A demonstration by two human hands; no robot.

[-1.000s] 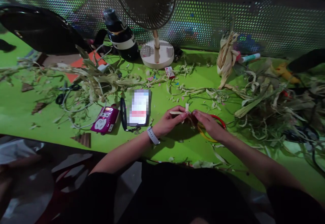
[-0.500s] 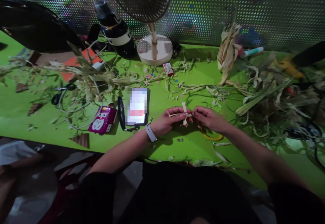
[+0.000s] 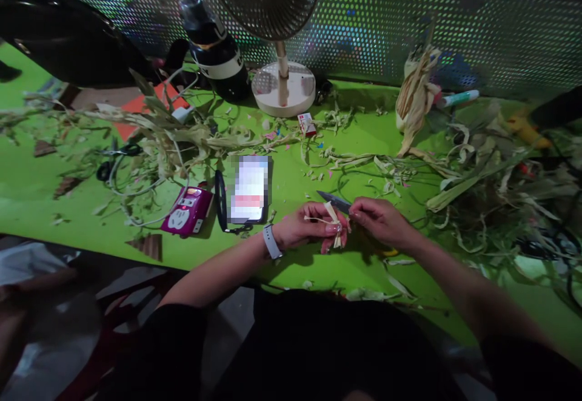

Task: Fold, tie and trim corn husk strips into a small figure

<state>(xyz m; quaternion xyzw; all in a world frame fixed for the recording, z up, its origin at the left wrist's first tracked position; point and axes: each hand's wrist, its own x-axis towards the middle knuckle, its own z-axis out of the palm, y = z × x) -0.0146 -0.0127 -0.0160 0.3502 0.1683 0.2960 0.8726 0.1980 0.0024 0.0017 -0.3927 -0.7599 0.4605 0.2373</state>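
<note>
My left hand (image 3: 310,226) is closed, pinching a small cross-shaped piece of pale corn husk (image 3: 331,213) between thumb and fingers. Thin ends of it stick out on several sides. Close by on the right, my right hand (image 3: 379,220) grips a pair of scissors (image 3: 335,201). Their grey blades point left, just above the husk piece, and look closed or nearly so. Part of the yellow handle shows blurred beneath the hand. How the fingers sit in the handle is hidden.
A lit phone (image 3: 248,192) and a purple power socket (image 3: 187,210) lie to the left. Loose husks (image 3: 477,170) pile up at right. Behind stand a fan (image 3: 284,94), a black bottle (image 3: 218,55) and a husk bundle (image 3: 416,97). Scraps litter the green table (image 3: 282,270).
The scissors' blades have swung into view beside the husk piece. My right hand has moved slightly right, off the husk. My left hand has tilted the piece and shifted a little down.
</note>
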